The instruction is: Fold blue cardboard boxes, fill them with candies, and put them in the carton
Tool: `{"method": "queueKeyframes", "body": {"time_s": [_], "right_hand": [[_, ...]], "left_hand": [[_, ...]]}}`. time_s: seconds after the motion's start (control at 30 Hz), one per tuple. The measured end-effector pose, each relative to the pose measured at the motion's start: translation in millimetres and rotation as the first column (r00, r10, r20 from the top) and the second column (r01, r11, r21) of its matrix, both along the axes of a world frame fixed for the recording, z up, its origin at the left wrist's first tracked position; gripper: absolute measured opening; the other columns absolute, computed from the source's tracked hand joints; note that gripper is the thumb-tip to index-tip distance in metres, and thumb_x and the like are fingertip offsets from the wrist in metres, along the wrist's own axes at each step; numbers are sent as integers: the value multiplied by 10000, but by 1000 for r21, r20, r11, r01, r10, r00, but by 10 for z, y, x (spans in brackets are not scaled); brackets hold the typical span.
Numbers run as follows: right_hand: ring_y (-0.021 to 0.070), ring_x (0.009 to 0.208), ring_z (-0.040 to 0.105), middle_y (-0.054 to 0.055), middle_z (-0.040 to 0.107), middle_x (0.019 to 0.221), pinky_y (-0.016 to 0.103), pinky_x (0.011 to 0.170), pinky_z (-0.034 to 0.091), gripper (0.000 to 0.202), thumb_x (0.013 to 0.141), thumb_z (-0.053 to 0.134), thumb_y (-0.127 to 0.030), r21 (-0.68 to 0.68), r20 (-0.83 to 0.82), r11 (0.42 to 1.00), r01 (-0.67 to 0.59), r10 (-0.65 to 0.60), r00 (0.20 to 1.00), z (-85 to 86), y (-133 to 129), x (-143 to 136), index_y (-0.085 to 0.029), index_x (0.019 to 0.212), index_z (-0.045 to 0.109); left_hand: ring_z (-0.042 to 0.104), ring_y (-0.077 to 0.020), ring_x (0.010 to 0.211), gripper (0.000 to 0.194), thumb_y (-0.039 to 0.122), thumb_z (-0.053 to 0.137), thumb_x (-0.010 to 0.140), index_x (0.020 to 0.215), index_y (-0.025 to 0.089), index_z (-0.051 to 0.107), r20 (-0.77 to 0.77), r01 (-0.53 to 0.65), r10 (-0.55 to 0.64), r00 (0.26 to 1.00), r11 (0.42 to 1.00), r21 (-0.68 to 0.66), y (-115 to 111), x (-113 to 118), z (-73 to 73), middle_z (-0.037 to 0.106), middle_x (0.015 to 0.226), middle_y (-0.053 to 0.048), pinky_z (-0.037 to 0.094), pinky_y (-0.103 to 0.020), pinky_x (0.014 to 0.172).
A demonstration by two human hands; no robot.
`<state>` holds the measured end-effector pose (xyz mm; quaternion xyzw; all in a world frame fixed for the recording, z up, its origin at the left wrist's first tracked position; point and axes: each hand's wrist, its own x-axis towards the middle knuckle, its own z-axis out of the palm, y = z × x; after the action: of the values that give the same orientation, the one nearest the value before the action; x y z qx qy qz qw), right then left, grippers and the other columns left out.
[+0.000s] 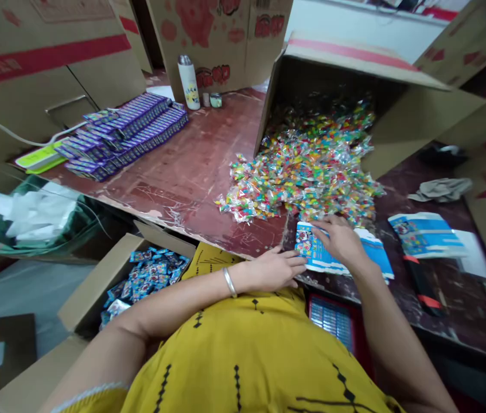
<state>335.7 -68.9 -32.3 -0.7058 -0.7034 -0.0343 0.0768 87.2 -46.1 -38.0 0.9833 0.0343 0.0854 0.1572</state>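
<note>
A stack of flat blue printed packets [311, 252] lies at the table's front edge, its blue ends fanned out to the right. My left hand [275, 268], with a silver bangle at the wrist, reaches to the left edge of these packets with its fingers stretched out. Over the packets' upper part rests my right hand [342, 241], fingers spread and pointing left, touching them. Just beyond it spreads a heap of clear-wrapped colourful candies [303, 178], spilling from a cardboard box [415, 123] tipped on its side.
More flat blue packets [427, 235] lie at right near a black strap-like object [423, 287] and a grey cloth [440, 189]. Purple boxes [139, 129] are stacked at left; a bottle [189, 83] stands behind. Below, a carton [100, 269] holds filled blue packets.
</note>
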Motion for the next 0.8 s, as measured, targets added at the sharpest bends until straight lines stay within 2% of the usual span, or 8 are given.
{"method": "queueKeyframes", "body": {"time_s": [0.13,0.27,0.37,0.43,0.5,0.6,0.7,0.8], "right_hand": [[292,999,551,103,637,1017,400,839,466,268,904,554,-389,69,-33,997,-18,21,999,-42,94,-73,-220,1035,714],[277,998,562,86,641,994,404,863,459,192,885,588,-352,202,-103,977,-64,86,991,32,130,-90,-221,958,708],[272,982,577,76,652,957,400,846,462,155,866,611,-351,253,-166,963,-93,138,977,144,97,-132,-221,871,695],[251,870,608,61,657,857,382,774,482,177,857,616,-376,250,-295,968,-23,98,951,227,67,-208,-213,805,662],[209,701,611,33,641,741,341,648,496,209,847,620,-410,204,-521,975,93,28,853,300,54,-333,-210,785,618],[166,531,563,5,603,648,284,462,471,269,803,656,-466,94,-819,973,209,-43,572,369,85,-591,-211,787,572],[150,471,533,-6,582,623,270,396,464,301,781,676,-493,54,-934,969,241,-36,355,401,144,-859,-212,789,568],[151,496,549,-5,600,654,280,439,493,275,844,610,-489,100,-963,975,198,45,265,423,152,-1051,-217,882,620]], "left_hand": [[403,-249,1335,436,378,496,931,1319,179,486,-11,-18,18,1000,999,27,-19,-23,-11,487,1428,-95,358,-433,1037],[379,-250,1356,440,357,505,928,1332,187,467,-2,-14,14,1000,1000,-9,-37,-44,-29,482,1433,-91,327,-453,1068],[394,-251,1346,408,343,515,926,1303,193,486,19,-10,12,1000,996,-87,-31,-47,-3,511,1403,-92,327,-451,1076],[477,-233,1273,356,350,496,935,1253,194,519,74,-80,96,993,977,-197,-9,-44,40,564,1332,-95,376,-413,1047],[536,-219,1196,371,392,488,933,1236,179,519,164,-234,304,938,909,-345,27,-41,95,592,1267,-113,420,-376,1015],[496,-260,1244,626,499,596,844,1336,154,423,259,-402,583,771,759,-512,85,-49,167,528,1325,-159,408,-398,1051],[457,-291,1292,770,473,681,783,1412,174,351,269,-415,646,714,700,-582,142,-88,204,474,1395,-163,378,-450,1082],[463,-282,1293,704,366,707,784,1399,203,405,254,-310,671,697,602,-736,230,-174,238,490,1402,-136,357,-460,1097]]}}
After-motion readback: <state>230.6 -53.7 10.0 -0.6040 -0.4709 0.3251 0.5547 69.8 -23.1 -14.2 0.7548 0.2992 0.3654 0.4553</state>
